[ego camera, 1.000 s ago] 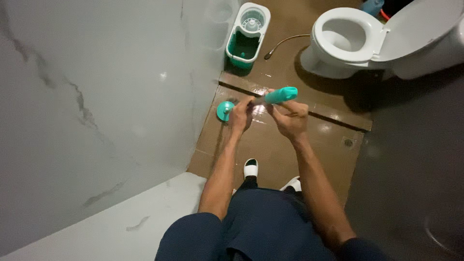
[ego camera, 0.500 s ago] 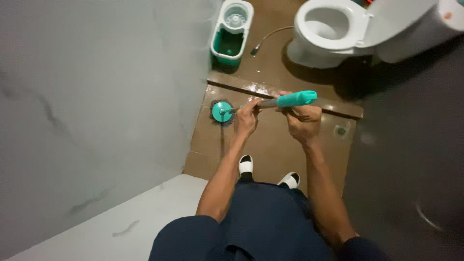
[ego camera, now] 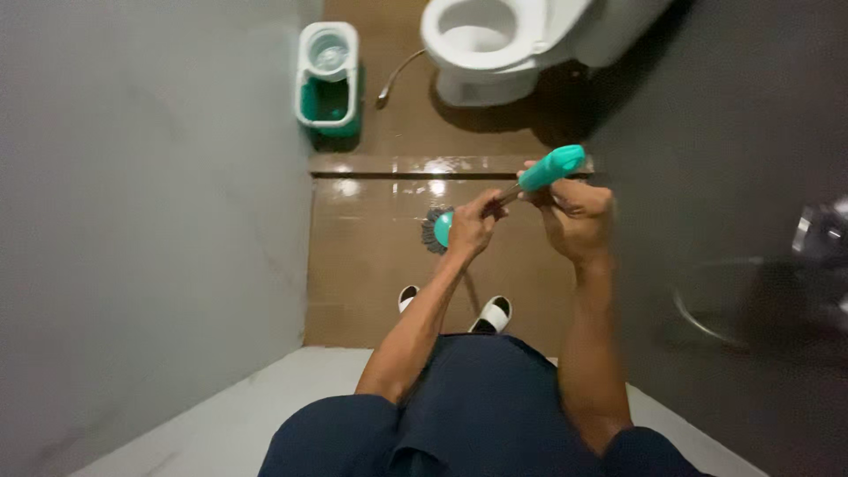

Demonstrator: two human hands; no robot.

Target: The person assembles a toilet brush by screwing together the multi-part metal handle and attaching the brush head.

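Observation:
I hold a mop with a thin metal pole in front of me, standing over a brown tiled floor. My right hand (ego camera: 576, 215) grips the pole just below its teal handle (ego camera: 551, 168). My left hand (ego camera: 473, 226) is closed on the pole a little lower down. Beyond my left hand the mop's teal round head (ego camera: 438, 230) with grey strands shows near the floor. My two feet in black-and-white sandals (ego camera: 491, 314) stand below it.
A teal-and-white mop bucket (ego camera: 328, 75) stands on the floor by the left wall. A white toilet (ego camera: 488, 40) is at the top, with a hose (ego camera: 393, 78) beside it. A step edge (ego camera: 397, 175) crosses the floor. Grey marble wall left, dark wall right.
The view has shifted so the floor, bucket and toilet sit more to the right and centre. Both hands keep hold of the mop pole, now tilted with the handle higher.

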